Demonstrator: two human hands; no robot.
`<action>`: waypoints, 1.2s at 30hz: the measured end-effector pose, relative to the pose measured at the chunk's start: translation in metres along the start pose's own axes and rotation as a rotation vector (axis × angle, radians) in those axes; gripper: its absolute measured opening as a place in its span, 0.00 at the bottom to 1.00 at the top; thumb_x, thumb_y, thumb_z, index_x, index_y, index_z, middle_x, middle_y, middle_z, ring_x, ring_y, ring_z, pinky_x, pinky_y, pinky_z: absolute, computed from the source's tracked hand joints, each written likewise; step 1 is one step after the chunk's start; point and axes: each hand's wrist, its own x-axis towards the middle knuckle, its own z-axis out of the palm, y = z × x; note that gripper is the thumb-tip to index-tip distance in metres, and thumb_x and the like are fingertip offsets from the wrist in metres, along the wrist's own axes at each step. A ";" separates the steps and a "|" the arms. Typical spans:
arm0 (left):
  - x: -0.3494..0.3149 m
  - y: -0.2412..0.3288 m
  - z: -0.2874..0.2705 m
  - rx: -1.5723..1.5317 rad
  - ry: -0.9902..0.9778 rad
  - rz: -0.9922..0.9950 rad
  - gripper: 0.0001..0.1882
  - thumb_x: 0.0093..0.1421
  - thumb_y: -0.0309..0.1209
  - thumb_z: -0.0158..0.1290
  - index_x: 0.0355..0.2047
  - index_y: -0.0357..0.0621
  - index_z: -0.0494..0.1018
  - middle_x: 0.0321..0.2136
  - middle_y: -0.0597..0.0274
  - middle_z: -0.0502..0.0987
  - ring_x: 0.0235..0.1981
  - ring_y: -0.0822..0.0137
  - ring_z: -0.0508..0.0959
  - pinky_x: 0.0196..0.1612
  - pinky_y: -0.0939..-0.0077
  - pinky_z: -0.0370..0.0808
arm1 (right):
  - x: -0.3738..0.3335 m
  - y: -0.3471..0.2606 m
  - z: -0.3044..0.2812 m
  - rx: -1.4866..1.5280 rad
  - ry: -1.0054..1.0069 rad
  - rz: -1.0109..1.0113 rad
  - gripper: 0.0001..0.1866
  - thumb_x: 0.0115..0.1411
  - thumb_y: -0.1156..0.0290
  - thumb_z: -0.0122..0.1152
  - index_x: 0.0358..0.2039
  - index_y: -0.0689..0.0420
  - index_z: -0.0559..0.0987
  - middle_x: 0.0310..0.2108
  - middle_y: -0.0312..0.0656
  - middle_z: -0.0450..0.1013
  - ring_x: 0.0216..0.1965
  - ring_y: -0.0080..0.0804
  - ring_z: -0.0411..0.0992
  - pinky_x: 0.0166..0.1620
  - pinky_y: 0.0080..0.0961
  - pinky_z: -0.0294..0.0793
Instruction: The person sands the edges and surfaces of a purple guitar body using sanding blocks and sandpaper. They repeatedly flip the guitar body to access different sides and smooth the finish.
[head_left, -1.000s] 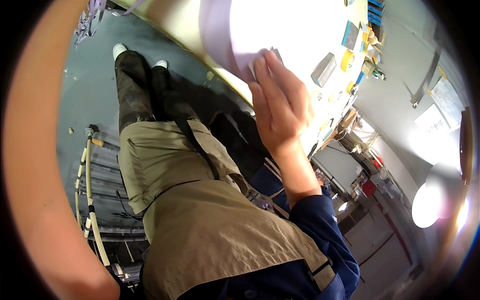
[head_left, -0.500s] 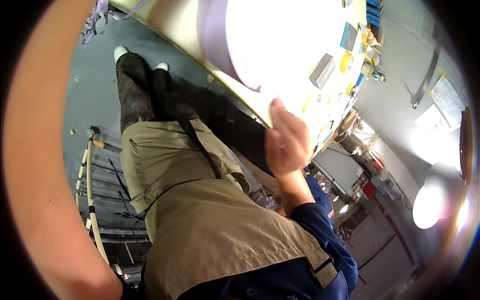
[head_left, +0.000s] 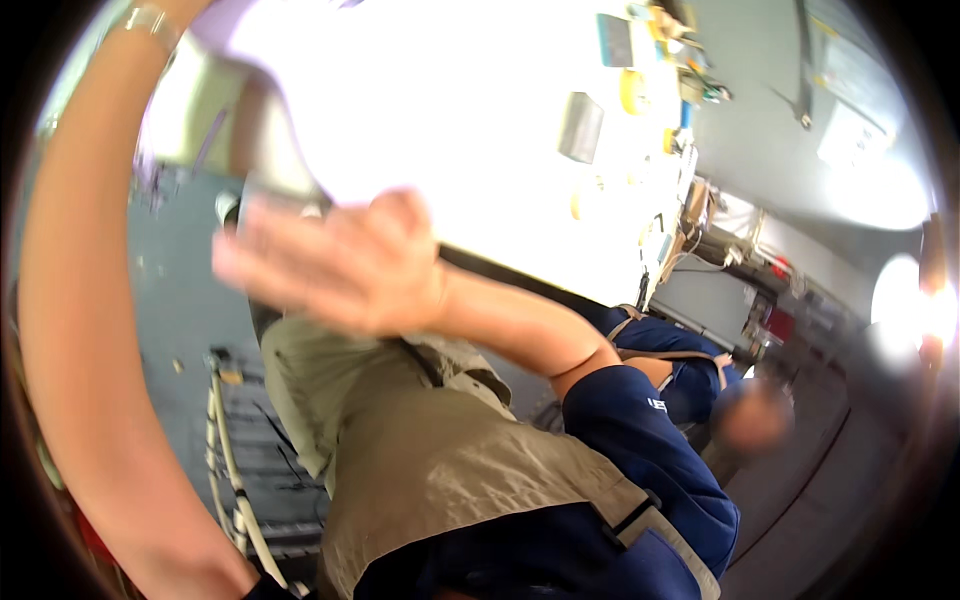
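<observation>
Blurred by motion, my right hand (head_left: 345, 265) reaches leftward past the near edge of the bright table (head_left: 480, 170), fingers stretched out and nothing visibly held. Just above it in the picture a lilac sheet (head_left: 225, 28) lies along the table's left end, its edge curving down toward my fingers; glare washes out much of it. My left arm runs up the left side to a wrist with a clear band (head_left: 150, 22). The left hand itself is cut off by the top of the picture, so what it touches is hidden.
On the table's far side are a grey block (head_left: 581, 128), a blue-and-grey block (head_left: 615, 40) and yellow tape rolls (head_left: 632, 92). Purple strips (head_left: 150, 172) hang at the left. A co-worker (head_left: 665, 345) in blue is at the right. A pale tube rack (head_left: 232, 450) stands at lower left.
My right hand has swept left from the table's near edge, its forearm now stretched across my front. The view has shifted, and the lilac sheet now appears farther left.
</observation>
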 end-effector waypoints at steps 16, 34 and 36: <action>0.023 0.004 0.010 -0.006 -0.243 -0.190 0.23 0.61 0.53 0.41 0.41 0.51 0.75 0.48 0.65 0.70 0.56 0.63 0.63 0.51 0.20 0.45 | -0.123 0.420 -0.042 -0.205 -0.047 1.246 0.55 0.39 0.39 0.67 0.59 0.65 0.59 0.56 0.58 0.60 0.58 0.50 0.58 0.60 0.39 0.56; 0.001 -0.002 0.012 0.201 0.047 0.075 0.14 0.60 0.40 0.42 0.35 0.55 0.77 0.28 0.60 0.76 0.38 0.60 0.73 0.46 0.61 0.65 | -0.054 0.070 -0.079 -0.010 -0.421 0.079 0.18 0.55 0.75 0.49 0.48 0.53 0.76 0.55 0.45 0.66 0.59 0.44 0.62 0.61 0.45 0.55; 0.010 -0.009 0.015 0.191 -0.040 0.204 0.15 0.60 0.41 0.42 0.35 0.55 0.77 0.28 0.59 0.76 0.39 0.59 0.72 0.47 0.61 0.65 | -0.062 0.042 -0.060 -0.123 -0.395 0.135 0.18 0.55 0.65 0.54 0.48 0.47 0.76 0.49 0.41 0.69 0.54 0.40 0.66 0.58 0.43 0.59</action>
